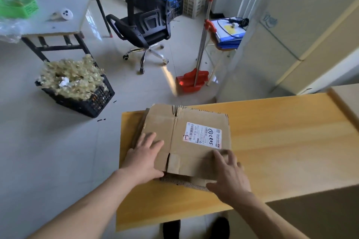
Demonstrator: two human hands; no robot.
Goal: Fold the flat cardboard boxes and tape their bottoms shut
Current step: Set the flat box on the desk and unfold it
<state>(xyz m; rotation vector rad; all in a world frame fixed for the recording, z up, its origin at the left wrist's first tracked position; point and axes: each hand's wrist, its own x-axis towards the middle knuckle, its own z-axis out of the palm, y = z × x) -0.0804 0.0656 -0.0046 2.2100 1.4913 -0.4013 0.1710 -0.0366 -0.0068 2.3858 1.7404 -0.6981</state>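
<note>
The top flat box (186, 141) hides most of the cardboard stack (184, 182) under it. Only thin edges peek out by the table's (281, 141) left end and near edge. The right hand (227, 174) covers the box's near right corner, and its fingers look blurry. The left hand's (143, 155) thumb tip goes under the box. The label's (203, 135) small print is too tiny to read. The table's right end is cut off.

Both bare forearms reach forward, converging. The left hand (144, 158) lies palm down, fingers (149, 139) straight and spread. The right hand (229, 176) is also palm down, slightly blurred, its fingers spread and loosely bent.
</note>
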